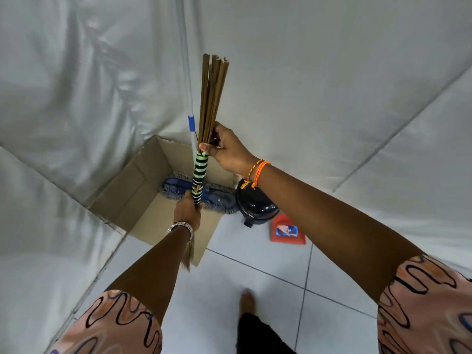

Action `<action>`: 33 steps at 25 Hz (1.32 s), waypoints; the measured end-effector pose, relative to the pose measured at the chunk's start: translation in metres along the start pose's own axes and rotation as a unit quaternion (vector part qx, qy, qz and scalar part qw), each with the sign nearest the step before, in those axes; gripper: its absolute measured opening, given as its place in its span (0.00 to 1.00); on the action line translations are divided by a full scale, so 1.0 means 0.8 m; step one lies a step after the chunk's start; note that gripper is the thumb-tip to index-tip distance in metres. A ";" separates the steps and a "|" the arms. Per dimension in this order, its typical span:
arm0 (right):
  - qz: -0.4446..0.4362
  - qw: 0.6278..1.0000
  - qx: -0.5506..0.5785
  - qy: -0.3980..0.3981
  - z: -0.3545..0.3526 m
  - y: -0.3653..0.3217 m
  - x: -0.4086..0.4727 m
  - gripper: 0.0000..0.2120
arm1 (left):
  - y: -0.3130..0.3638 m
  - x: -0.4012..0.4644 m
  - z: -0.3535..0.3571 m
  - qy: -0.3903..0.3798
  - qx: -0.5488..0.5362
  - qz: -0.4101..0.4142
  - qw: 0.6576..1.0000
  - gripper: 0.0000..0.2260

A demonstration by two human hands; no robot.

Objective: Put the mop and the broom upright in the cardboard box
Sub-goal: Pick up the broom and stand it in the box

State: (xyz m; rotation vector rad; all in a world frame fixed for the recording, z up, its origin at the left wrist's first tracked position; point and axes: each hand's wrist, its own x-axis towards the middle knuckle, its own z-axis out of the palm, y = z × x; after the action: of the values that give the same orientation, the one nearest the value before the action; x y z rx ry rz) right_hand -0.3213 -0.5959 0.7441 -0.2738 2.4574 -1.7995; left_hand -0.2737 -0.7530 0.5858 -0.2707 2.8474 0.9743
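- Nearest the camera, bare forearms in patterned sleeves reach out over a white tiled floor [255, 272].
- Left hand [187, 209] is wrapped tight around the lower end of the broom [200, 175], at the green-and-black banded binding; a wisp of fibres hangs below the wrist.
- Right hand [224, 146] pinches the stick bundle just above the binding, thumb in front.
- Broom is held upright over the near half of the cardboard box [127, 198], not yet set in.
- Judgement: light, stiff at the binding, loose sticks splay and may snap or slip out; the wrapped section is the safest hold.
- Mop [190, 123] already stands in the box, blue head on its far floor, pole leaning up the far wall.
- Right of the box: a dark bin [255, 203] and red dustpan [286, 231].
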 end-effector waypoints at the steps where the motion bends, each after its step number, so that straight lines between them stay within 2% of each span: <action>1: -0.005 1.000 -0.009 -0.004 0.017 -0.005 0.027 0.16 | -0.012 0.022 -0.011 0.000 -0.002 -0.002 1.000 0.12; 9: -0.016 1.000 -0.004 -0.009 0.148 -0.028 0.270 0.14 | -0.109 0.239 -0.125 0.000 -0.034 -0.021 0.999 0.15; 12: -0.022 0.999 -0.033 -0.032 0.197 -0.046 0.348 0.15 | -0.143 0.324 -0.167 -0.001 -0.037 -0.026 0.999 0.16; 17: -0.020 0.997 -0.067 -0.037 0.262 -0.027 0.473 0.16 | -0.195 0.465 -0.190 -0.064 -0.026 -0.033 0.997 0.15; 23: 0.045 0.989 -0.139 0.000 0.330 0.155 0.631 0.15 | -0.291 0.666 -0.067 -0.123 -0.056 -0.024 0.990 0.13; 27: 0.062 0.980 -0.189 -0.014 0.364 0.303 0.712 0.15 | -0.372 0.781 0.046 -0.136 -0.052 0.005 0.989 0.13; 33: 0.045 0.972 -0.230 0.007 0.380 0.370 0.793 0.14 | -0.407 0.868 0.115 -0.068 -0.064 -0.005 0.996 0.12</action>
State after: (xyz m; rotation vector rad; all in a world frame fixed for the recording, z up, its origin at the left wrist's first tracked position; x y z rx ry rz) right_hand -0.9186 -0.9166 0.3938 -0.1724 2.8174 -1.1820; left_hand -0.8799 -1.0391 0.2018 -0.2210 2.6634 1.1308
